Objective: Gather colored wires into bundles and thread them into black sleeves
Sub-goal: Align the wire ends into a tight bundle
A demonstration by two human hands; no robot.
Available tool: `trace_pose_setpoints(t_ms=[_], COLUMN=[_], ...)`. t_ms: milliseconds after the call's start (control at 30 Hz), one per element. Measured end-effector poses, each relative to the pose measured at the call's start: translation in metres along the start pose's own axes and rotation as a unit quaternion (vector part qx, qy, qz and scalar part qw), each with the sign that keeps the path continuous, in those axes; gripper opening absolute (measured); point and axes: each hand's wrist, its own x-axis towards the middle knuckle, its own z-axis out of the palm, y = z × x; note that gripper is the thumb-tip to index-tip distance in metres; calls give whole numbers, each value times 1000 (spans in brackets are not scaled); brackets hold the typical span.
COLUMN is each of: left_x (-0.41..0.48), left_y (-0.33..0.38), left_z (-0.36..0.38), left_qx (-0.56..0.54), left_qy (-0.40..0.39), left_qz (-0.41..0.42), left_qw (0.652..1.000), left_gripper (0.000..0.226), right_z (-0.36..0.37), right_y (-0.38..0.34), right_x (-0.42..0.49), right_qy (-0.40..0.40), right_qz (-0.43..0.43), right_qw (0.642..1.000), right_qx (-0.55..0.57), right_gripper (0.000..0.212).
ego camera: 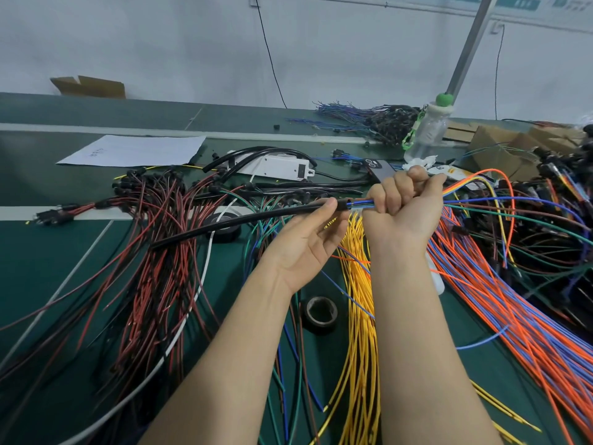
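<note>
Sleeve point(244, 220): lifted over the surface point(64, 252), long axis running leftward from its mouth, pinched there by left hand point(308, 242); wires point(362, 204), clenched in right hand point(404, 200) just beside, enter the mouth from the right.

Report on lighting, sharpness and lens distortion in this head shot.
Head view: soft, even light, no hard shadows; a faint sheen runs along the black tubular sleeve pinched by the left hand; the right hand and its coloured wire bundle are sharp; wide-angle distortion tilts the grey metal pole and softens the red-and-black wires near the edge.
</note>
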Motion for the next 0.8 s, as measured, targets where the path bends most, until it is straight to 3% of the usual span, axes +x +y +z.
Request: trace_pose_setpoints(t_ms=[300,467,567,800], left_x=[2,5,5,5], left_y=[-2,-3,-3,-2], left_z=[0,2,3,5], left_qx=[-3,15,-2,-16], left_qy=[13,33,44,39], left_qz=[20,34,50,74], left_qw=[1000,999,998,996], left_gripper=[29,19,1,10], right_z=[3,4,3,5], right_y=[1,1,2,3], right_x=[-2,-3,-3,-4], right_qy=[-2,-10,-19,-25], right_qz=[-16,-21,-25,-29], right_qw=[1000,999,999,999], right_qx=[-23,-23,-26,-21], right_gripper=[50,50,51,54])
